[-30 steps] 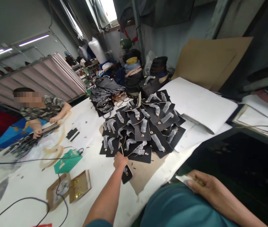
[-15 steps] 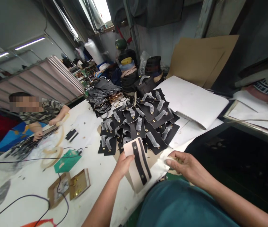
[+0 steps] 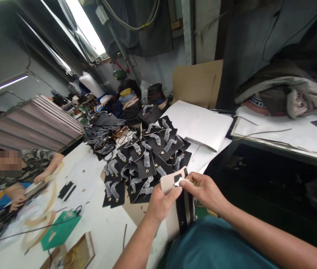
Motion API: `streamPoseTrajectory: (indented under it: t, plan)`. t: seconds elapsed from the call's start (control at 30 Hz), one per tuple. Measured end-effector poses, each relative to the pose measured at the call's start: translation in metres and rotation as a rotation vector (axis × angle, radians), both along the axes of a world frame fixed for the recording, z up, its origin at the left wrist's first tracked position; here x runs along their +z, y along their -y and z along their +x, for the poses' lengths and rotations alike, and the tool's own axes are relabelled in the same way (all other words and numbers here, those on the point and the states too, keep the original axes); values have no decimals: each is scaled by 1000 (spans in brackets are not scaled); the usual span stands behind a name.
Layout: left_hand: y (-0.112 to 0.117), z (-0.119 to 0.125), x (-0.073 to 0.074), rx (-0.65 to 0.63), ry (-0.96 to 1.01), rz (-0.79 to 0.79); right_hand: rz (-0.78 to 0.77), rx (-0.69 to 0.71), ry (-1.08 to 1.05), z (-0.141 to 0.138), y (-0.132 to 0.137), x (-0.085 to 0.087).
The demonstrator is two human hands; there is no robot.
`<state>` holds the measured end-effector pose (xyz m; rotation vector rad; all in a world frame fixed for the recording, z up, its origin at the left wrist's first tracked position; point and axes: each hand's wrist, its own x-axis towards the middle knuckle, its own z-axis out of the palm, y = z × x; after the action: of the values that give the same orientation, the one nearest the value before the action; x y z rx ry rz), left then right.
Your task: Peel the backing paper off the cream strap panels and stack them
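Note:
My left hand (image 3: 161, 204) grips a beige panel (image 3: 171, 221), its thumb on the face. A black strip (image 3: 181, 215) with round metal fittings runs along the panel. My right hand (image 3: 207, 191) is closed against the panel's upper end, thumb and forefinger pinching a small white piece (image 3: 178, 182) over the strip. Whether that piece is cloth or paper I cannot tell. Just beyond my hands lies a pile of black panels (image 3: 146, 170), many bearing plastic-wrapped handles and gold-coloured fittings.
At the left, a person (image 3: 32, 168) in a camouflage top handles dark pieces. A green box (image 3: 60, 229) and a cardboard box with small gold-coloured parts (image 3: 81, 250) stand on the white table (image 3: 105, 228). White sheets (image 3: 197, 123) lie beyond the pile.
My right hand has come left onto the panel, touching it with the white piece. My left hand has shifted right and keeps hold of the panel. The view has turned right.

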<state>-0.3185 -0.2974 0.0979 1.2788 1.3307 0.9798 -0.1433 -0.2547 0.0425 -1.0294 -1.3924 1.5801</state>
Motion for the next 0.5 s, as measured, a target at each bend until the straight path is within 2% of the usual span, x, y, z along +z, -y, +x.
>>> streamPoseTrajectory:
  t: [0.1, 0.2, 0.27, 0.4, 0.5]
  plan:
    - [-10, 21, -4, 125, -14, -4, 64, -34, 30, 13, 1, 0]
    - [-20, 36, -12, 193, -95, 7, 133, -49, 115, 24, 1, -1]
    - [-25, 43, -20, 230, -143, 5, 265, -68, 235, 31, 1, -4]
    - [-35, 53, -43, 278, -207, -15, 646, -83, 589, 43, 0, -17]
    - [-38, 65, -56, 283, -256, -41, 728, -43, 659, 53, -3, -30]
